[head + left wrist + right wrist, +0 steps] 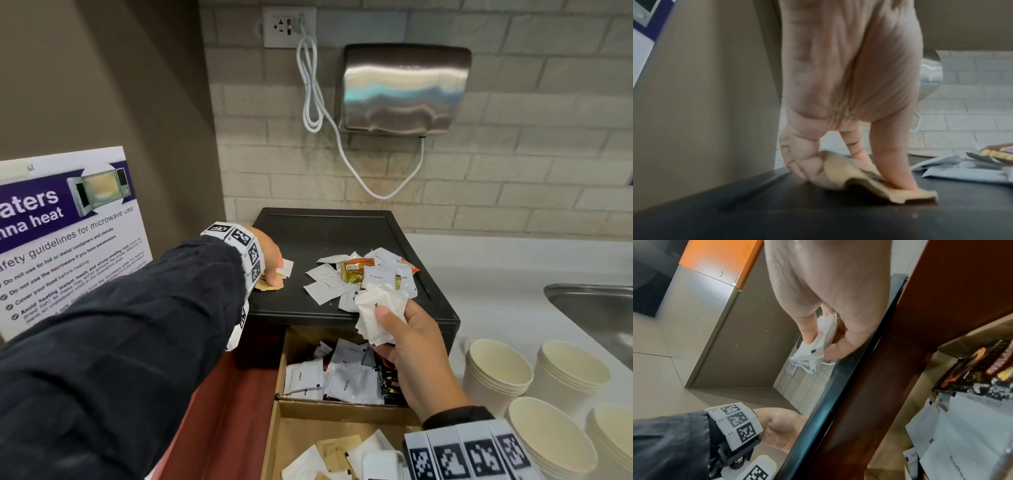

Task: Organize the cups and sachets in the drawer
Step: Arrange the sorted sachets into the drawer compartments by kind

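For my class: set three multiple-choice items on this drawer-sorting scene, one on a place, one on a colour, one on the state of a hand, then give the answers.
1. Where do the paper cups stand?
A. on the counter right of the drawer
B. inside the drawer
C. on the black box

2. What colour is the sachet under the left hand?
A. red
B. tan
C. green

3. What is the right hand doing?
A. lying flat and empty
B. pulling the drawer
C. gripping a bunch of white sachets

Answers: 1 A, the stacks stand on the white counter; 2 B, the left wrist view shows it tan; 3 C, fingers are curled round the bunch.
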Motion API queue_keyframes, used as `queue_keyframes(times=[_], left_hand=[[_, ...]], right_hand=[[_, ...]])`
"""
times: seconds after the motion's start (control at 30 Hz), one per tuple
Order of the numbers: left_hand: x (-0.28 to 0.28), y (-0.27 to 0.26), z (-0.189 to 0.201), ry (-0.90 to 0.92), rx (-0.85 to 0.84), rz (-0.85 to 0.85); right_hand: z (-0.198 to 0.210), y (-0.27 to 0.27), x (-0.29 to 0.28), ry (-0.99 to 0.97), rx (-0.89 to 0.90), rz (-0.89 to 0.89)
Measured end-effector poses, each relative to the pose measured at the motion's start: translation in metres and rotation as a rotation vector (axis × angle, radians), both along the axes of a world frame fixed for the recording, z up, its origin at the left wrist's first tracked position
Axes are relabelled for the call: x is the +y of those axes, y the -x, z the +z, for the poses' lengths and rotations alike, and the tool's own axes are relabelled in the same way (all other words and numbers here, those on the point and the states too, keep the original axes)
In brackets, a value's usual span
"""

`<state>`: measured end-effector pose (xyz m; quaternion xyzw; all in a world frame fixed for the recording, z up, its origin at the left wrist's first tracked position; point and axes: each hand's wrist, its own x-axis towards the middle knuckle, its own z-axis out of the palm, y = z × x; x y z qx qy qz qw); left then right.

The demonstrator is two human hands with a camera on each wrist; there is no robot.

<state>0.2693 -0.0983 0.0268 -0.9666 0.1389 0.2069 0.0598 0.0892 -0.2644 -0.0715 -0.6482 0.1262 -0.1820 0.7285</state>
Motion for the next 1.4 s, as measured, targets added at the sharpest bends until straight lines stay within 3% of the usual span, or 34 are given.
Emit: queue_keyframes(times=[0.6,0.67,0.73,0.83,0.93,1.03,1.13,1.23,1.4], left_hand=[[0.015,0.008,-0.015,0.478,0.045,0.158],[0.018,0.008,-0.012,0.668,0.155,0.205],[0.017,0.016,-0.004,1.004,0.252,0.276],[0.011,0.04,0.008,1.363,0.288,0.315],[0.0,0.07,0.003,1.231,0.288,0.184],[-0.011,0.098,-0.016,1.037,0.146,-0.007],[-0.02,0.116,-0.032,1.006,0.062,-0.198],[-0.022,0.125,-0.04,1.028,0.145,-0.288],[-0.011,0.125,-0.037,1.076,0.415,-0.272]], right_hand=[[0.004,0.004,0.003,-0.042,-0.006,-0.004],[0.004,0.003,0.003,-0.04,-0.005,-0.008],[0.003,0.003,0.003,-0.039,-0.01,-0.009],[0.002,0.001,0.001,-0.082,-0.017,-0.006],[0.007,0.003,0.001,-0.237,-0.073,0.077],[0.012,0.009,0.002,-0.417,-0.157,0.215],[0.013,0.012,0.006,-0.411,-0.161,0.305],[0.01,0.012,0.008,-0.326,-0.153,0.278],[0.009,0.011,0.007,-0.26,-0.171,0.245]])
